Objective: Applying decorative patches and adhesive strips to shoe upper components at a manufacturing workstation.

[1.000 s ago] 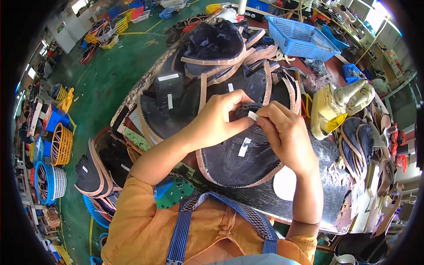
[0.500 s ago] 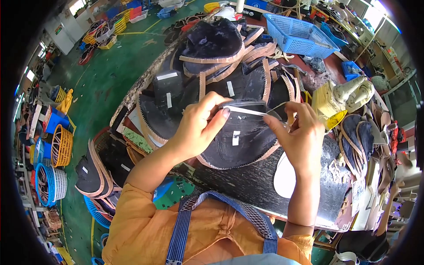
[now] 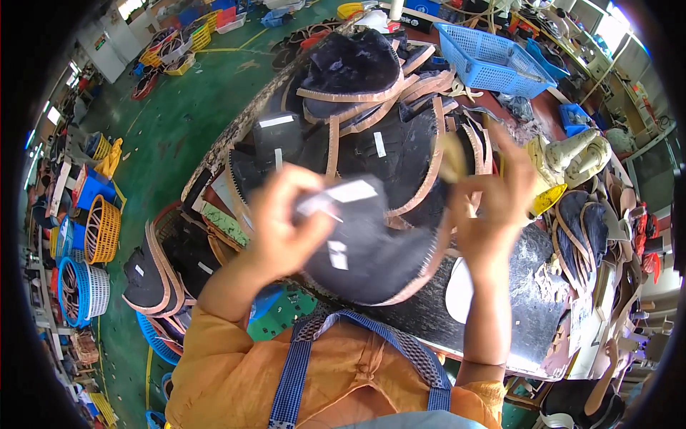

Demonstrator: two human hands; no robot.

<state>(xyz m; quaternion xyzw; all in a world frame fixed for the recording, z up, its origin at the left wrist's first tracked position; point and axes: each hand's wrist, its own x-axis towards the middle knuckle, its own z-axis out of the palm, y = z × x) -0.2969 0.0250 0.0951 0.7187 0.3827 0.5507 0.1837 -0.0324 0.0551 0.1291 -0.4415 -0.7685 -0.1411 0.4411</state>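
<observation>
So the left hand [image 3: 282, 232] has a dark shoe upper piece [image 3: 364, 250] pinched at its top left end, fingers curled closed around the fabric and what looks like a white strip [image 3: 336, 196] stuck there. It's pretty motion-blurred, so I can't tell exactly how the strip sits under the fingers. The piece is lifted above the near edge of the bench [image 3: 514, 286], long axis running roughly from upper left down to lower right, with its rounded, tan-trimmed end pointing down-right toward the person's chest. There's a small white label on its face around the middle.

The piece hangs mostly to the right of and below the left hand, filling the gap between both hands. The right hand [image 3: 489, 214] is up on the right side, just beside the piece's right edge. Its fingers are partly spread with the fingertips pinching something thin and pale tan [image 3: 451, 159], too blurry to say what it is or whether it's joined to the piece.

Behind all that, further back on the bench, there's a big stack of similar dark uppers with tan edging [image 3: 371, 107], and a blue plastic basket [image 3: 493, 61] toward the far right corner.
</observation>
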